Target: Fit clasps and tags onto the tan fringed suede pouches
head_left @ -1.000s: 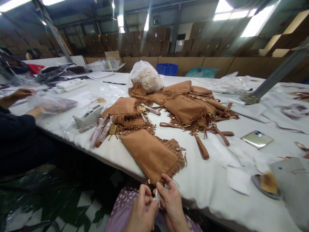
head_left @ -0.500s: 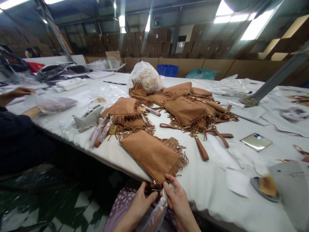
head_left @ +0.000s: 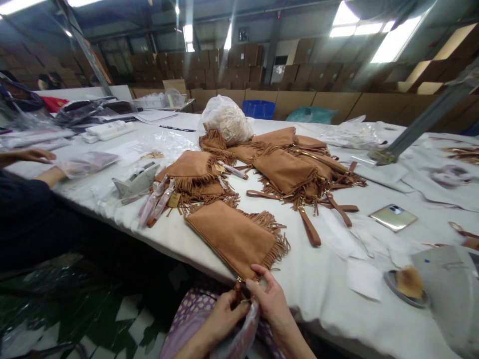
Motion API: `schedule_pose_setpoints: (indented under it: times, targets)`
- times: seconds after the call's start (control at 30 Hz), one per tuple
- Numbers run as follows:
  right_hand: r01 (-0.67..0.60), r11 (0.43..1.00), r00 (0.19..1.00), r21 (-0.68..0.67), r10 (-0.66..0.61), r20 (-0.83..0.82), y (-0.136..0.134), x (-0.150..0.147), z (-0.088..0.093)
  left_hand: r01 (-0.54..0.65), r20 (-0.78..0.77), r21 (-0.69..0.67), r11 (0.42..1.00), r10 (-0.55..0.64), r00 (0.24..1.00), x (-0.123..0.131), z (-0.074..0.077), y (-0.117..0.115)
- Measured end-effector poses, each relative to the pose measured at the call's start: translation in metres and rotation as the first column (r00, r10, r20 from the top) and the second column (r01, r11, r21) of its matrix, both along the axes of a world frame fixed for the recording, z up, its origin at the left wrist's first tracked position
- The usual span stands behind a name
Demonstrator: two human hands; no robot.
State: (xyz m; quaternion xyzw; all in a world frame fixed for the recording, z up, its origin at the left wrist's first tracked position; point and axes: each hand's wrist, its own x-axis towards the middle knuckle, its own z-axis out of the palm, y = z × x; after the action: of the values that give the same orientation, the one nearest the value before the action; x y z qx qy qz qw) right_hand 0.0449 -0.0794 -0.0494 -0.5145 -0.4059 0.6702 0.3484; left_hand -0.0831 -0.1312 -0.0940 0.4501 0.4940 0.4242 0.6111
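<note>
A tan suede fringed bag (head_left: 235,237) lies flat at the near edge of the white table (head_left: 329,284). Its near corner hangs over the edge, with a small brown zipper pull (head_left: 238,287) dangling from it. My left hand (head_left: 224,319) is closed in a pinch around that pull and a clear plastic sleeve (head_left: 243,334). My right hand (head_left: 271,299) is closed too, its fingers pinching the bag's corner and the sleeve's top. Both hands sit just below the table edge, over my purple patterned lap.
More tan fringed bags (head_left: 288,169) with loose straps (head_left: 310,227) are piled mid-table behind a stuffed plastic bag (head_left: 226,119). A phone (head_left: 392,217), a small dish (head_left: 406,286) and paper slips lie at right. A tape dispenser (head_left: 134,182) and a co-worker's hands (head_left: 33,157) are at left.
My hands rose a little to the bag's near corner, and the clear sleeve now hangs below them. The co-worker's hands lowered their plastic bag onto the table.
</note>
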Motion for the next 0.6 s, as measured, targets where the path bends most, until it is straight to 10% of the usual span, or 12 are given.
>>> schedule_pose_setpoints:
  times: [0.23,0.33,0.5,0.6]
  targets:
    - [-0.27,0.88,0.79,0.392,-0.03,0.612,-0.011,0.018,0.004,-0.018,-0.237,-0.063,0.998,0.002,0.971,-0.043,0.013,-0.019]
    - [-0.427,0.68,0.632,0.595,-0.246,0.735,-0.019,0.023,0.006,0.013,-0.34,-0.02,1.0,-0.019,0.94,-0.05,0.033,-0.02]
    - [-0.591,0.284,0.747,0.755,-0.159,0.645,-0.016,0.004,0.013,0.135,-0.417,0.141,0.981,-0.065,0.907,-0.041,0.079,-0.011]
    - [-0.496,0.382,0.833,0.78,-0.042,0.551,-0.011,-0.005,0.02,0.069,-0.37,0.22,0.973,0.018,0.929,-0.039,0.09,-0.001]
